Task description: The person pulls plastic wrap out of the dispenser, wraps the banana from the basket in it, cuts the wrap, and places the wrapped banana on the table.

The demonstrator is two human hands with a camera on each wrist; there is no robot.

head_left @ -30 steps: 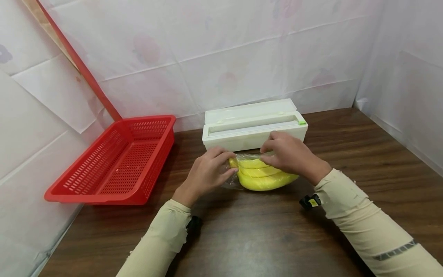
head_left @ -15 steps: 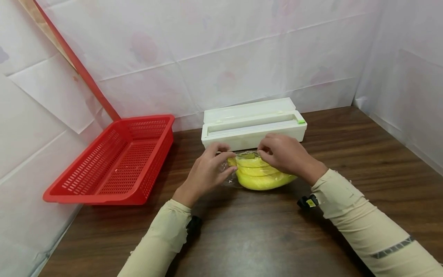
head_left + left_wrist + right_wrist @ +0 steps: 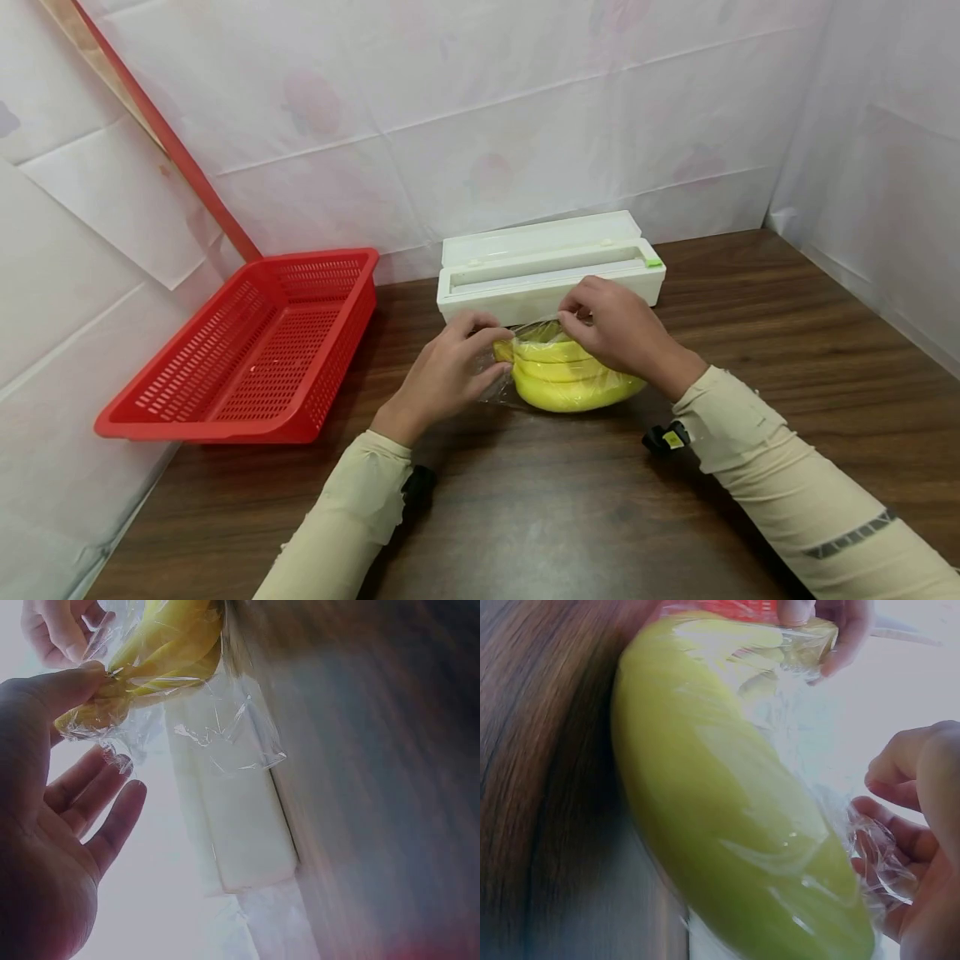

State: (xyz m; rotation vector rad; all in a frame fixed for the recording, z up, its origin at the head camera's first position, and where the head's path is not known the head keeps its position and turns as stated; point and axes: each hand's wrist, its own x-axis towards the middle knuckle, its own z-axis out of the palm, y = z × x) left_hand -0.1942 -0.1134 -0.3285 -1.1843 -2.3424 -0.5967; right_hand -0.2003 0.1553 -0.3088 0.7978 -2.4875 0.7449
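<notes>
Lifting higher, right hand (image 3: 618, 329) tugs cling film (image 3: 536, 332).

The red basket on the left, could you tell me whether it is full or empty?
Empty. In the head view the red basket shows only its bare slotted floor and walls; nothing lies inside it.

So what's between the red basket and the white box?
Only bare brown table lies between the red basket and the white cling-film dispenser box; the head view shows that gap with nothing in it.
</notes>
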